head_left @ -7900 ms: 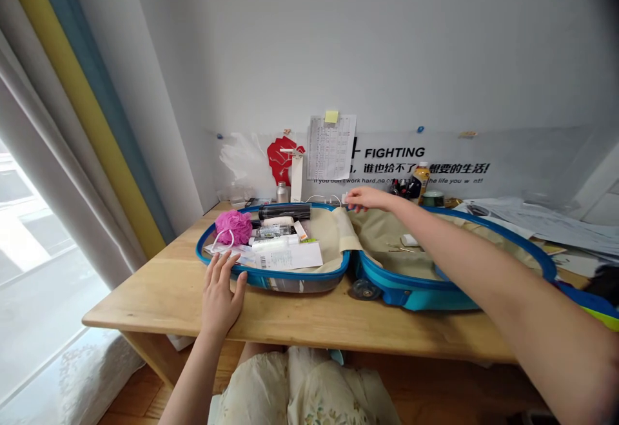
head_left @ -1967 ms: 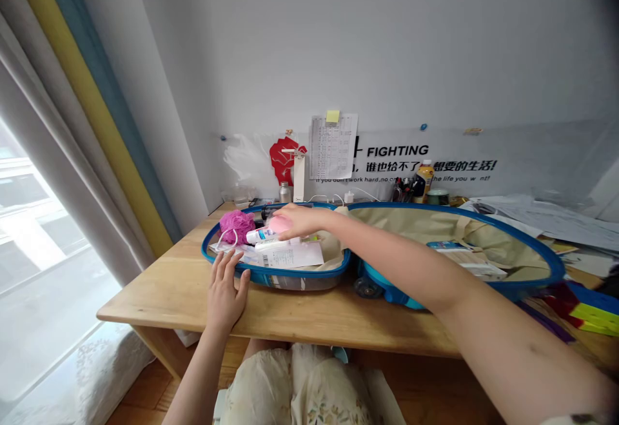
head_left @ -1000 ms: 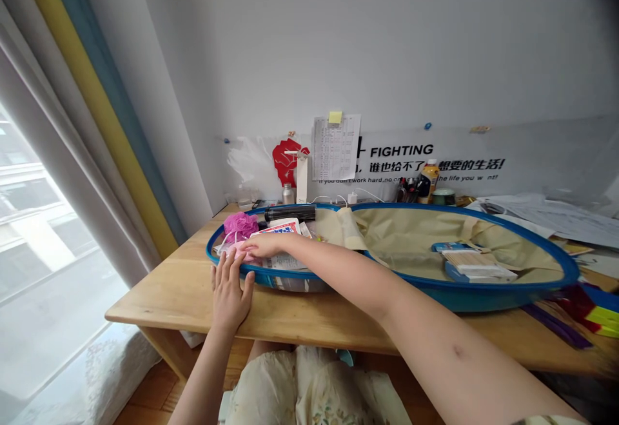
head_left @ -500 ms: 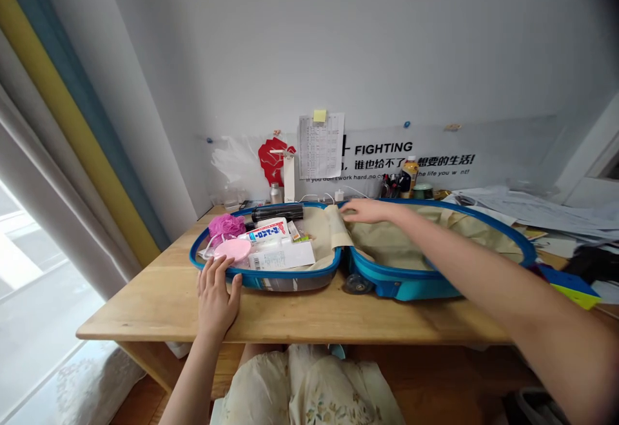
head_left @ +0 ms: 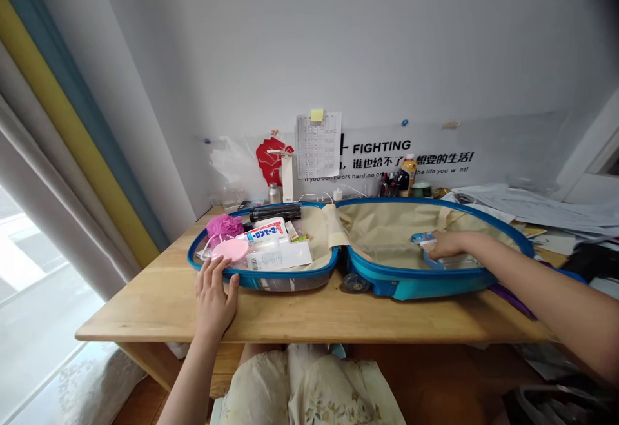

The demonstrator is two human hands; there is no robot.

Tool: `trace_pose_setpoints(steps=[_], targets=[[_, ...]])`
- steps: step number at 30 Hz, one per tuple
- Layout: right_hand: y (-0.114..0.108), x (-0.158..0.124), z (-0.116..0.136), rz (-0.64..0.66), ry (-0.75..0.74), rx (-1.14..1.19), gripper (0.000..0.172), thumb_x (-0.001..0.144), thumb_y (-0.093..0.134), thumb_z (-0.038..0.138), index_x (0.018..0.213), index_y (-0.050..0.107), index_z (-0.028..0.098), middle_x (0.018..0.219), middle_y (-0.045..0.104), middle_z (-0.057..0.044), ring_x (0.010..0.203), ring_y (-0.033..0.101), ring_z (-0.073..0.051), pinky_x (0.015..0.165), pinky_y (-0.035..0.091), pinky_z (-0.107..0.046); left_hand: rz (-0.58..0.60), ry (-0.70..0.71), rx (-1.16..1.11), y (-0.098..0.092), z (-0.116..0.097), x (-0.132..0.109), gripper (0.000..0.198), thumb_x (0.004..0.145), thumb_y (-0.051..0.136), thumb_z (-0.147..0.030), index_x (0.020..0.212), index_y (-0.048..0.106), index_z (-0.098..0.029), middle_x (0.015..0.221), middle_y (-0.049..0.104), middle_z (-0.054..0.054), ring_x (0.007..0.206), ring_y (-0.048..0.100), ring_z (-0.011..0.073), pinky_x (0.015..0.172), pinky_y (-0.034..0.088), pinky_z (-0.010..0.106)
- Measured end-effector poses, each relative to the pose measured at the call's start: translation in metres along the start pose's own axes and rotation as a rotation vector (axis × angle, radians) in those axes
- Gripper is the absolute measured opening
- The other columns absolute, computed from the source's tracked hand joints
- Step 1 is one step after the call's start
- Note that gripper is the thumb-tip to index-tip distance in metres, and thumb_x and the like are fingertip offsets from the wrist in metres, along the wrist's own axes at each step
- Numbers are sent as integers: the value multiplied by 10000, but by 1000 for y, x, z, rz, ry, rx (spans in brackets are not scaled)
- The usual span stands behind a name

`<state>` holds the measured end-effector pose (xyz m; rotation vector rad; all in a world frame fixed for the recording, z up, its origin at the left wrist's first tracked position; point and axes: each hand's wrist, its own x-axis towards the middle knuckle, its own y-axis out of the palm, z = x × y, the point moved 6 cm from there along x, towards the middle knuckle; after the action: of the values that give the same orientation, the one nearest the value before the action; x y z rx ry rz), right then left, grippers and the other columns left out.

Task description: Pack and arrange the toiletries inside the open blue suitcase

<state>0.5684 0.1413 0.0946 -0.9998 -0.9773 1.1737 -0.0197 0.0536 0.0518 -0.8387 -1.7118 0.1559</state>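
Right hand (head_left: 449,246) is at the small packets (head_left: 422,238) in the suitcase's (head_left: 380,276) right half; grip cannot be told (fingertips partly hidden). Left hand (head_left: 215,295), fingers loosely spread, rests on the rim. Apparent step: grasping; next move calls for secure finger closure.

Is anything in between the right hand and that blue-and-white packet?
Nothing visible is. The bare right hand is right at the flat blue-and-white packet in the beige-lined blue suitcase; I can't tell whether it touches.
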Motion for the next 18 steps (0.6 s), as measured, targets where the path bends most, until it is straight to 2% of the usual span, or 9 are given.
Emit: trace_pose_setpoints(steps=[3,5,8,11,13,15,18], targets=[[-3,-2,12,163,168,-109,850,484,695,522,1296,546,320,1190,648,-163,1091,600,-488,856,477,-678,-1,2,-3,0,0,0,384,964,402,-393,1261,539,-192,1336,558,142,1397,364,312,1167,273,539],[-18,-2,37,135,138,-156,808,543,667,536,1293,547,263,1191,646,-195,1111,591,-484,888,466,-665,0,2,-6,1,0,0,382,964,405,-389,1263,539,-193,1333,560,141,1396,366,309,1165,276,538],[-39,-2,94,58,-19,-180,788,647,618,566,1324,517,176,1289,591,-240,1183,549,-474,936,460,-596,4,3,-4,1,1,-1,385,964,403,-387,1263,538,-185,1332,560,144,1395,365,310,1164,278,538],[-47,-4,165,3,-238,-151,812,711,583,576,1425,409,231,1424,512,-164,1285,485,-409,1010,435,-511,3,2,-7,0,0,-1,382,962,410,-384,1267,536,-192,1336,559,136,1398,363,304,1172,266,535],[-41,-6,212,24,-386,-101,806,712,610,553,1432,385,268,1429,510,-117,1301,475,-358,1028,427,-452,4,-2,-12,0,0,-1,378,960,416,-383,1267,537,-200,1334,560,130,1400,362,303,1174,264,534],[-28,-6,254,75,-529,-72,766,702,647,496,1393,418,257,1382,539,-120,1279,484,-340,1015,428,-439,10,-5,-17,0,0,-1,377,959,415,-383,1266,537,-201,1333,559,131,1405,355,307,1171,270,537],[-3,2,298,154,-652,-92,642,657,704,395,1255,519,255,1285,595,-104,1240,499,-330,1005,426,-439,12,-8,-20,0,0,0,376,958,412,-379,1269,534,-207,1336,557,129,1408,350,309,1167,278,545]])
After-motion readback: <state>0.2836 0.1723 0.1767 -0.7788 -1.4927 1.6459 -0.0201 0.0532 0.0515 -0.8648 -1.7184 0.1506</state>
